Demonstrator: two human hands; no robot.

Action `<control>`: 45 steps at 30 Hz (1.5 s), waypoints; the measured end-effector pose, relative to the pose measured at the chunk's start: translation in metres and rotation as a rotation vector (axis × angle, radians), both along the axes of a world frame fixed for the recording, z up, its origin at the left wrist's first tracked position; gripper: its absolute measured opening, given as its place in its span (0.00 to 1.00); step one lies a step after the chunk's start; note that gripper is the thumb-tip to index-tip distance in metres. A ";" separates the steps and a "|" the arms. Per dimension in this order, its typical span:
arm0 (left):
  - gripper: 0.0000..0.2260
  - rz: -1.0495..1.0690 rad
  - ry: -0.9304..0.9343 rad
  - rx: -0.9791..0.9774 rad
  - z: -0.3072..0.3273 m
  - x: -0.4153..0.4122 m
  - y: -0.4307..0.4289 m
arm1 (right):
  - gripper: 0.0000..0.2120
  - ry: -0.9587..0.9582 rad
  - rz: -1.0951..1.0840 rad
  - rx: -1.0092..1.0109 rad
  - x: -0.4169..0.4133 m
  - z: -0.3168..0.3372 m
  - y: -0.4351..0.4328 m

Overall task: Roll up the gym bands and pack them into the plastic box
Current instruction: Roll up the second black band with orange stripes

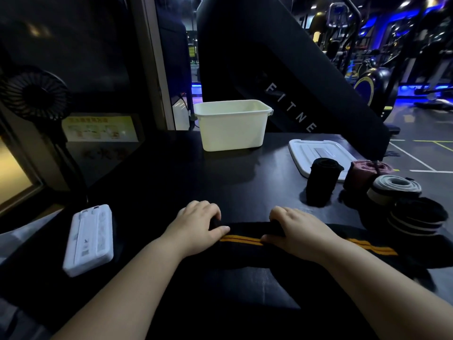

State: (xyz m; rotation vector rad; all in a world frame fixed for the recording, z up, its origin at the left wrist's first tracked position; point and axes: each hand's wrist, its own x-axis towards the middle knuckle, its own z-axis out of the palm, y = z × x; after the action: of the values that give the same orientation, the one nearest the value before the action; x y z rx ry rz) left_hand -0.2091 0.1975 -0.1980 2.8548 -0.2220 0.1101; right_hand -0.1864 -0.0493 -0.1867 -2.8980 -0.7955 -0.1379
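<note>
The left hand (198, 224) and right hand (297, 231) sat side by side on the black band with orange stripes (245, 239). Each had its fingers curled over the band's thickened far edge and its thumb against the near face, so both gripped what looked like the start of a roll. The flat remainder ran under the wrists and away past the right hand. Unequal pressure from the two hands would likely skew the roll into a cone, and a slack core would probably spring open on release. Four finished rolls stood just beyond the right hand, the black roll (320, 182) nearest, so a wide sweep could topple it. The plastic box (232, 126) stood open well ahead of both hands, its lid (318, 150) ahead of the right hand, and no band showed inside.
</note>
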 end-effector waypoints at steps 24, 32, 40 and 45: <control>0.19 0.095 0.003 0.052 0.007 -0.010 0.013 | 0.19 0.051 0.082 0.063 0.013 -0.008 -0.015; 0.22 0.152 0.008 0.019 0.012 0.003 0.012 | 0.17 0.052 0.042 0.005 0.010 -0.007 -0.014; 0.21 0.109 0.054 0.000 0.008 0.011 0.015 | 0.18 0.051 0.011 -0.022 0.007 -0.005 -0.014; 0.20 0.100 0.101 0.011 0.015 0.013 0.012 | 0.22 0.021 -0.024 -0.102 0.006 0.001 -0.011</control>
State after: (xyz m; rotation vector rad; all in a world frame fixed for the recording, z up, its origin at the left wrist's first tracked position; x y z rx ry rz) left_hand -0.1963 0.2093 -0.1831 2.8723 -0.0590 -0.0152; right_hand -0.1802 -0.0607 -0.1855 -2.9999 -0.7875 -0.0706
